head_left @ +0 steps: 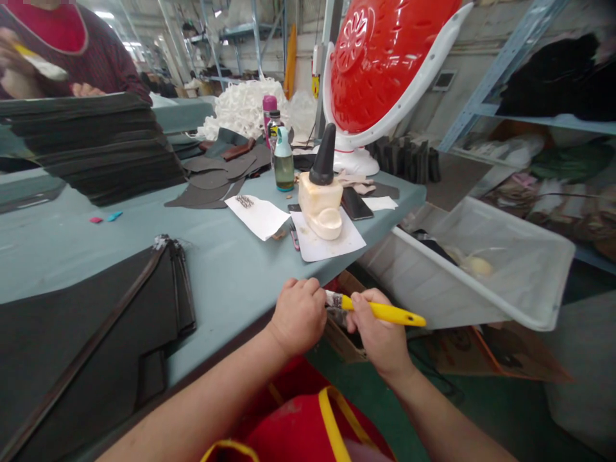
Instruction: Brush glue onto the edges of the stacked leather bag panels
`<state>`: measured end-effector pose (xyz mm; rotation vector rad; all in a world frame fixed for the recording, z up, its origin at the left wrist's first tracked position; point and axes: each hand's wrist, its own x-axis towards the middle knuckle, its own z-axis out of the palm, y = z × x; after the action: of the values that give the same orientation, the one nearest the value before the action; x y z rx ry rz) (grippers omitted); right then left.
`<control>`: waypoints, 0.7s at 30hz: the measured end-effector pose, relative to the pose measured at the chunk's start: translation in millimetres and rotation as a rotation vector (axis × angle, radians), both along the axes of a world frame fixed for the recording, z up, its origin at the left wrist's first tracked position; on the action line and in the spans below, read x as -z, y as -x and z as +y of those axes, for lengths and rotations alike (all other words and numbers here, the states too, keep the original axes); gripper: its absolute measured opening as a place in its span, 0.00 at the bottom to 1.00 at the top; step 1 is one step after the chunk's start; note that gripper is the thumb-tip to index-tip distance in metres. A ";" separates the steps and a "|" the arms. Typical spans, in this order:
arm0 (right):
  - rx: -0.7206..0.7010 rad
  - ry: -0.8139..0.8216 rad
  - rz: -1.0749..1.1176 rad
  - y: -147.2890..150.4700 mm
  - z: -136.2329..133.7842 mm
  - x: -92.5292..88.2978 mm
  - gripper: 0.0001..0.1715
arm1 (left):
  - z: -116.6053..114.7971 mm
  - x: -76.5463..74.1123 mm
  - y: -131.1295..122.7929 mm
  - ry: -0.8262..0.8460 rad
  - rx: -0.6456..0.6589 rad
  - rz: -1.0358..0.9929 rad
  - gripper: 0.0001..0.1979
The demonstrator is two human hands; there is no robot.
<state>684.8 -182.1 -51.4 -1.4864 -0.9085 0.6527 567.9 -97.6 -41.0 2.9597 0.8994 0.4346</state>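
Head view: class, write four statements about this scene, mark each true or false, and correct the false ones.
1. The right hand holds a yellow brush. True.
2. A black cone stands on a pale block. True.
3. The white bin sits on the table. False: it is off the table, beyond its right side.
4. The dark stack lies on the floor. False: it lies on the table.
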 end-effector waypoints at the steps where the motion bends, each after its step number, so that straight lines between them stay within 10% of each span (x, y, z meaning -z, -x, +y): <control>1: -0.002 -0.003 -0.010 0.1 -1.5 0.2 0.16 | 1.3 1.8 0.7 -0.002 0.005 0.005 0.06; 8: 0.155 -0.012 0.202 -14.8 -4.8 15.7 0.17 | 31.8 7.3 20.6 0.083 -0.246 -0.018 0.08; 14: 0.182 -0.017 0.907 -35.0 7.3 20.6 0.15 | 29.8 19.1 16.7 0.364 -0.190 -0.364 0.11; 21: 0.095 -0.055 0.998 -33.7 6.7 16.0 0.19 | 18.2 27.0 13.4 0.660 -0.149 -0.493 0.12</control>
<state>718.5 -175.4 -67.4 -0.9407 -0.0783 1.1303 554.5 -79.4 -68.0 2.0747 0.9597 0.6725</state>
